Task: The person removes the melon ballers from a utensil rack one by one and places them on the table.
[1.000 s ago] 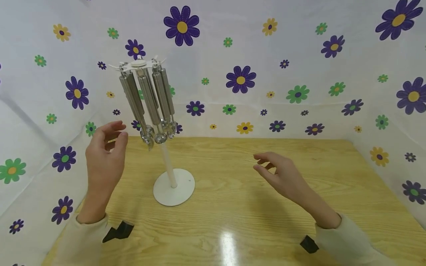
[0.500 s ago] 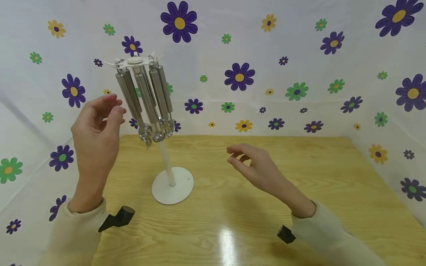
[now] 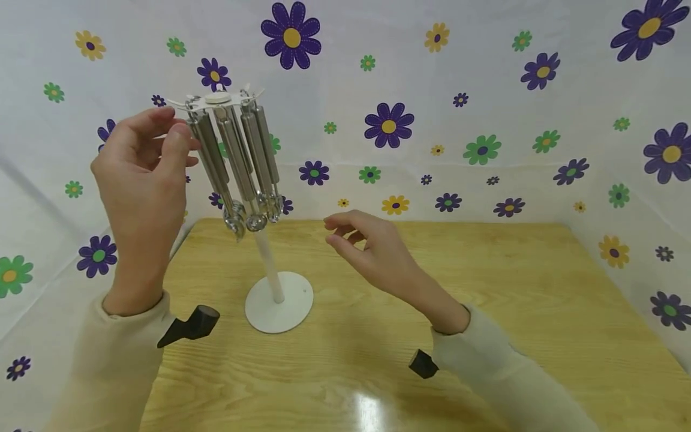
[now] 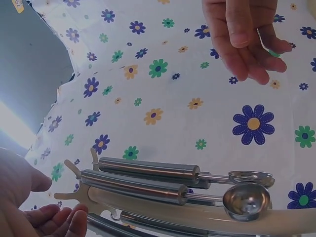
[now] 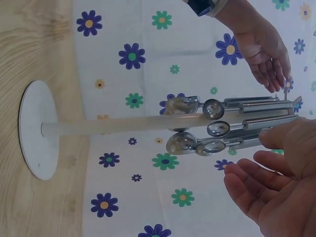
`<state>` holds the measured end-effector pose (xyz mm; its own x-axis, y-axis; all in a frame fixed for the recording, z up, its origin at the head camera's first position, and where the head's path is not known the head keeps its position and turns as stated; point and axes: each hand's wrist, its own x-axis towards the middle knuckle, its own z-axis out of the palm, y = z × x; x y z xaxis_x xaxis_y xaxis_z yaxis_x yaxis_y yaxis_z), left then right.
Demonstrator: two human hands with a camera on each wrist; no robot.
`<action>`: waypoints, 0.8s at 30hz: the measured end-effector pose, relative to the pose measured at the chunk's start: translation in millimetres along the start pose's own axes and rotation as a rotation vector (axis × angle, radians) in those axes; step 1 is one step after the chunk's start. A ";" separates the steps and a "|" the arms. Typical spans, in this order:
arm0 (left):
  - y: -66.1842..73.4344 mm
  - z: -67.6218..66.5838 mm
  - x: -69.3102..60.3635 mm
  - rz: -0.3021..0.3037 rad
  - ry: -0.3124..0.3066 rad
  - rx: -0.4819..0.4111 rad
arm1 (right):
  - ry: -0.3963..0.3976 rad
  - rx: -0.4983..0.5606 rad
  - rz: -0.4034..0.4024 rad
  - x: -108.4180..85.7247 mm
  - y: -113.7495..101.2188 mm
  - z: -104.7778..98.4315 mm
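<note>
Several steel-handled scoops [image 3: 236, 157] with small round bowls [image 4: 247, 202] hang from the white hooked top [image 3: 218, 98] of an upright stand. Its pole rises from a round white base [image 3: 296, 303] on the table. My left hand [image 3: 143, 171] is at the upper left of the stand, loosely curved, fingertips beside the leftmost handle near its hook; contact cannot be told. Right of the hanging scoops and lower down, my right hand [image 3: 372, 249] hovers with relaxed, bent fingers, holding nothing. The right wrist view shows this hand [image 5: 291, 182] close to the handles.
A wooden table [image 3: 486, 288] extends to the right and front of the stand. White cloth [image 3: 345, 78] printed with flowers hangs behind and at both sides. Black wrist pieces [image 3: 202, 322] stick out from both sleeves.
My left hand has risen from beside the scoop bowls to the top of the handles. My right hand has moved left and slightly up toward the stand. The stand stays put.
</note>
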<state>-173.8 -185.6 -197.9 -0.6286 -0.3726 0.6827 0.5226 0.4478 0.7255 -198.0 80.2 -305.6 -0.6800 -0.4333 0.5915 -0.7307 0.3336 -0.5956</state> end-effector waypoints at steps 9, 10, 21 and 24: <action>7.5 7.1 15.4 -0.001 0.010 -0.055 | 0.001 0.078 0.021 25.2 -15.9 13.6; 7.8 7.3 16.4 -0.002 0.010 -0.050 | 0.000 0.087 0.018 27.8 -18.3 15.4; 9.8 10.6 24.5 -0.015 0.014 -0.014 | 0.018 0.176 -0.027 56.0 -38.1 31.6; 8.6 9.7 24.6 -0.024 0.013 -0.008 | 0.016 0.193 -0.032 59.3 -42.0 35.8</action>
<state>-190.3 -183.0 -175.7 -0.6337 -0.3939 0.6658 0.5119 0.4318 0.7426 -205.5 10.5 -265.0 -0.6589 -0.4272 0.6192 -0.7275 0.1524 -0.6689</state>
